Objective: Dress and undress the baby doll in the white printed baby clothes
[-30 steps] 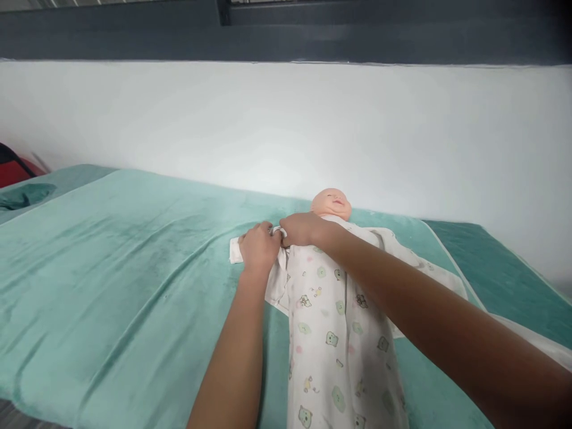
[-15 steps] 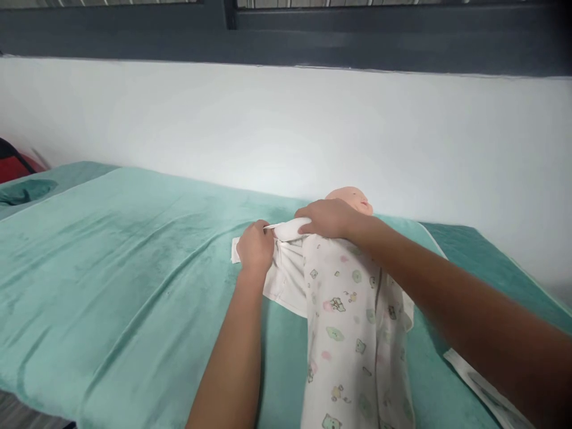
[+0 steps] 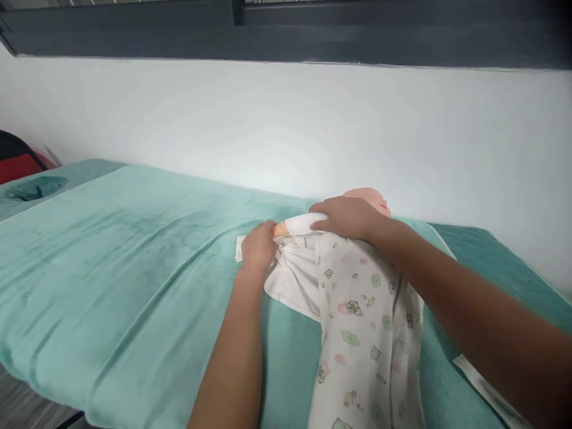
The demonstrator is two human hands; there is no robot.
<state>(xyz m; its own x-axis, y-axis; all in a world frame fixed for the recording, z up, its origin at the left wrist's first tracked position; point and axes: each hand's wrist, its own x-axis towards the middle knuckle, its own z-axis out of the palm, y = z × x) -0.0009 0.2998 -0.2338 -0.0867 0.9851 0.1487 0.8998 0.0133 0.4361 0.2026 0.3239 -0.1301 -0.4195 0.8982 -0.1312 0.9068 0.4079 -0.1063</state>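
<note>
A baby doll (image 3: 367,194) lies on its back, its head partly hidden behind my right hand. White baby clothing (image 3: 353,333) printed with small animals and leaves covers its body. My left hand (image 3: 258,245) is closed around the end of the doll's arm (image 3: 280,229), whose bare forearm shows between my fingers and the white sleeve (image 3: 301,224). Across the upper sleeve, close to the shoulder, my right hand (image 3: 348,215) grips the fabric with thumb and fingers. An opened white flap of the clothing (image 3: 295,280) spreads on the bed below the arm.
A light green cover (image 3: 134,268) lies over a massage-style bed with a face hole (image 3: 36,187) at the far left. Behind runs a white wall (image 3: 223,119). A folded pale cloth (image 3: 487,387) rests at the lower right, partly behind my right arm.
A bare piece of the doll's forearm now shows past the sleeve cuff, where white fabric was stretched to my left hand before. The view has shifted slightly.
</note>
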